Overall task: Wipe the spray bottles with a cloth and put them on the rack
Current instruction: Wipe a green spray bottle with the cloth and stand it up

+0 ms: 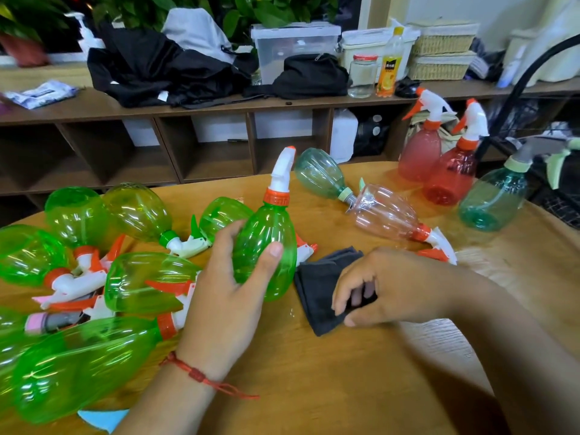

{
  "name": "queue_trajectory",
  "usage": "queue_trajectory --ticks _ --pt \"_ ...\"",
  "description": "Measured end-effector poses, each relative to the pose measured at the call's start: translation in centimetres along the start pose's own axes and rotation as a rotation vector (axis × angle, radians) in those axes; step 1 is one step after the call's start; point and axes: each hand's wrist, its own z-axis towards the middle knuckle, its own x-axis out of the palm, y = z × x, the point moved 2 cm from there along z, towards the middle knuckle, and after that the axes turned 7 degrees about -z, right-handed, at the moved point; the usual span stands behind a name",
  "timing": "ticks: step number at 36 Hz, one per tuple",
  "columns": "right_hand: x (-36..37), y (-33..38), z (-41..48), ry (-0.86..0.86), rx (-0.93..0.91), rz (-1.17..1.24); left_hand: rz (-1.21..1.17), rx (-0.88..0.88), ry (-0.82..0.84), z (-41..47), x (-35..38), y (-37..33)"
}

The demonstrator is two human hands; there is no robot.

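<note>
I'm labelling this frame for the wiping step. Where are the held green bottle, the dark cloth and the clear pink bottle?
held green bottle (268, 237): head view, middle of its ribbed body.
dark cloth (317, 284): head view, bare folded upper part.
clear pink bottle (386, 215): head view, middle of its lying body.

Bright even light, blurry warped edges
</note>
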Motion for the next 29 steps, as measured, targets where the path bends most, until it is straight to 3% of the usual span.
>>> queue_trajectory --ticks 9,12,17,20,22,24,26,29 --pt "-0.5 0.1 0.0 -0.099 -0.018 0.098 0.003 -0.013 0.005 -0.1 0.1 -0.1" --pt "-0.3 -0.2 0.7 -0.250 0.011 0.007 0.004 -0.014 0.009 0.0 0.1 0.0" --pt "0.7 -0.5 2.8 -0.498 0.056 -0.361 0.002 -0.018 0.016 -0.2 0.2 -0.2" --pt "0.1 -0.6 2.5 -0.597 0.031 -0.328 0.000 -0.028 0.027 -0.3 0.3 -0.2" --pt "-0.1 -0.7 1.8 -0.581 -0.051 -0.220 0.005 -0.028 0.025 -0.3 0.1 -0.2" --pt "0.1 -0.6 1.4 -0.453 -0.120 -0.162 0.002 -0.027 0.018 -0.2 0.0 -0.2" --pt "0.8 -0.7 1.7 -0.318 -0.114 -0.188 -0.004 -0.026 0.007 -0.1 -0.1 -0.1" --pt "1.3 -0.9 2.4 -0.262 -0.062 -0.268 -0.007 -0.040 0.012 -0.1 0.0 -0.1"
